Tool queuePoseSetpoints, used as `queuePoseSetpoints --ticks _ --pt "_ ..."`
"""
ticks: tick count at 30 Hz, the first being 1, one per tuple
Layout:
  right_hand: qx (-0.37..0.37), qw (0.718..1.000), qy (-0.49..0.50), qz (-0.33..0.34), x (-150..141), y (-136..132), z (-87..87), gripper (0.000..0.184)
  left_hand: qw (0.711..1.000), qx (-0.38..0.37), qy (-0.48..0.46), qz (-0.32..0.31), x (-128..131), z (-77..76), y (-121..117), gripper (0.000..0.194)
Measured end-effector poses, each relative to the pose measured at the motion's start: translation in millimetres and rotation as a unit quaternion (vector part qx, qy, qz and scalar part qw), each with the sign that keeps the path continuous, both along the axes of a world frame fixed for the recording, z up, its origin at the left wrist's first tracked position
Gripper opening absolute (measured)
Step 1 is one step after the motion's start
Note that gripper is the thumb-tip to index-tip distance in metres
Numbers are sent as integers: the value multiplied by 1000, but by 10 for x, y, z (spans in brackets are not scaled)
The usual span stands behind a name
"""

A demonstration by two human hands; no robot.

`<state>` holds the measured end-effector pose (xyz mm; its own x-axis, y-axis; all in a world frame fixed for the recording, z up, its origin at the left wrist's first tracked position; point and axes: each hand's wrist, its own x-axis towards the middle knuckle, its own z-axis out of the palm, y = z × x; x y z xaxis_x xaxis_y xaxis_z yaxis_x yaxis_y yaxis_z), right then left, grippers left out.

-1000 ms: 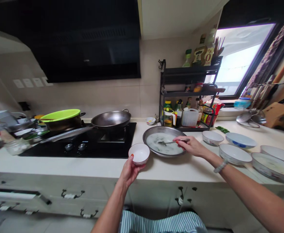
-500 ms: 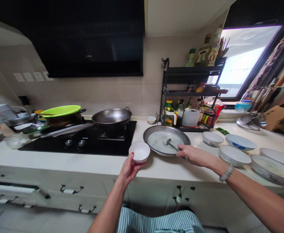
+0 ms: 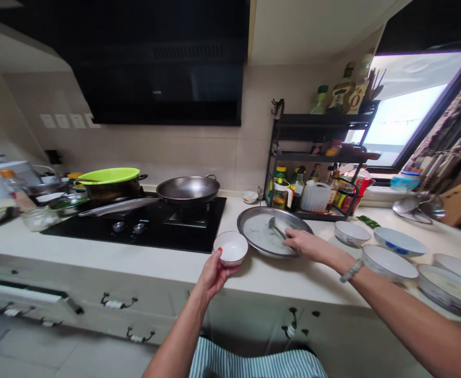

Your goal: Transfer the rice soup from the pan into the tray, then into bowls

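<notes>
My left hand grips a small white bowl by its near side on the pale counter, just in front of the hob. My right hand is closed on the handle of a metal spoon, which lies in a wide steel basin holding a thin whitish liquid. The spoon's bowl rests in the liquid near the basin's middle. The white bowl sits just left of the basin and looks empty inside.
A black hob carries a steel wok and a pot under a green lid. A black rack of bottles stands behind the basin. Several blue-and-white bowls line the counter to the right. Drawers run below.
The spoon swung in the basin from lying sideways to pointing away from me, with my right hand drawn to the near rim. The white bowl stayed in my left hand. The camera shifted slightly left.
</notes>
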<state>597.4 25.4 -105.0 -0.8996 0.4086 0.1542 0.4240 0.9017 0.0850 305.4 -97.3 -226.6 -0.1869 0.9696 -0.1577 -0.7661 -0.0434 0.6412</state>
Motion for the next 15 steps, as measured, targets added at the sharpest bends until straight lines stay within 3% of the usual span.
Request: queuePoseSetpoints --ticks 6,9,15 --pt "-29 982 185 -5 290 -168 -149 34 1000 12 -2 -4 2 2 -6 56" --pt "-58 948 311 -40 346 -290 -191 33 1000 10 4 -6 3 5 -13 57" --pt "-167 852 445 -218 298 -439 -299 36 1000 5 16 -12 -9 23 -47 57"
